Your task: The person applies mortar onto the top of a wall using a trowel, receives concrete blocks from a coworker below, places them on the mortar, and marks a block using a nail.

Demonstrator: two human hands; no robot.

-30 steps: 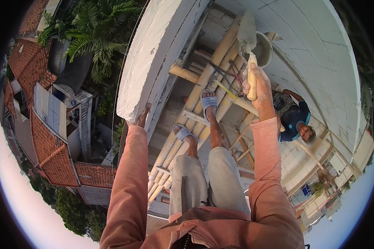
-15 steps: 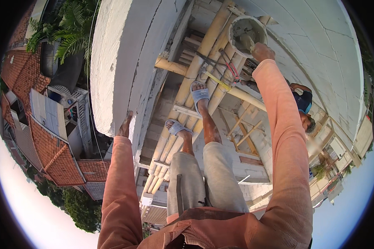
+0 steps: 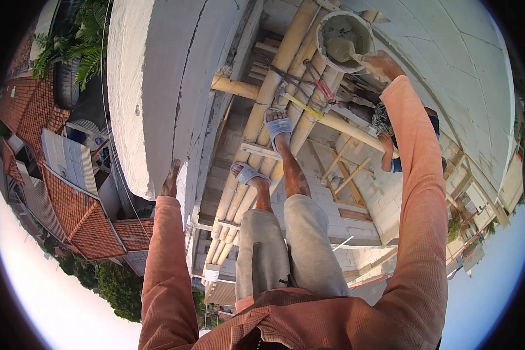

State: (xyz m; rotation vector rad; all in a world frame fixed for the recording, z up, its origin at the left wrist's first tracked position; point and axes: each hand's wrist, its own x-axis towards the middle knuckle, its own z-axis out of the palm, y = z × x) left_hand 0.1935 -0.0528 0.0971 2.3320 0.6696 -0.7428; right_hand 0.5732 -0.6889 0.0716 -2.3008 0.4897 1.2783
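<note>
My right hand [image 3: 384, 66] is closed around the handle of a trowel [image 3: 343, 50]. Its blade dips into the grey mortar in a bucket [image 3: 367, 34], which stands at the far end of the bamboo poles. My left hand [image 3: 170, 181] lies against the end of a pale, plastered wall [image 3: 172, 76], its fingers stretched along the surface and partly turned from sight. Both my feet, in blue-grey slide sandals [image 3: 280, 129], stand on the bamboo poles [image 3: 274, 81].
Beside the bucket lie red-handled pincers [image 3: 326, 92] and a yellow-handled tool [image 3: 302, 107]. Below my right arm a co-worker [image 3: 385, 125] reaches toward the poles. Gaps between poles and wall open onto a lower level. Tiled roofs [image 3: 70, 216] lie far below at left.
My right hand has shifted right, and the trowel now slants more sideways in the bucket. The co-worker's arms have come further into view. My left hand stays on the wall.
</note>
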